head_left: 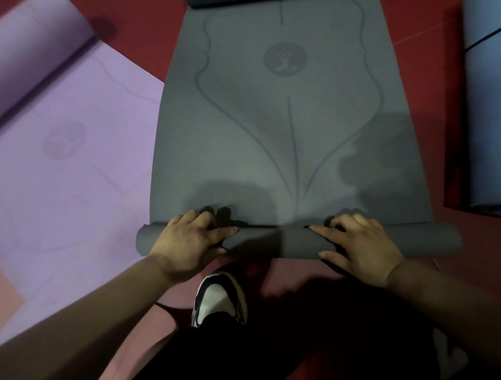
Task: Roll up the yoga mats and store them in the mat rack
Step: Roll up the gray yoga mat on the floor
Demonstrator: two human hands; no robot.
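Note:
A grey yoga mat (pixel 284 130) with a printed line pattern and a round emblem lies flat on the red floor, stretching away from me. Its near end is curled into a short roll (pixel 273 241) lying across the view. My left hand (pixel 187 244) presses on the left part of the roll, fingers curved over its top. My right hand (pixel 360 249) rests on the right part, fingers spread over it. A purple yoga mat (pixel 76 152) lies to the left, its far end partly rolled (pixel 32 54). No mat rack is in view.
A blue mat (pixel 485 114) sits at the right edge. A dark rolled edge (pixel 230 2) shows at the top. My black-and-white shoe (pixel 219 298) and dark trouser leg are just behind the roll. Red floor (pixel 151 40) shows between the mats.

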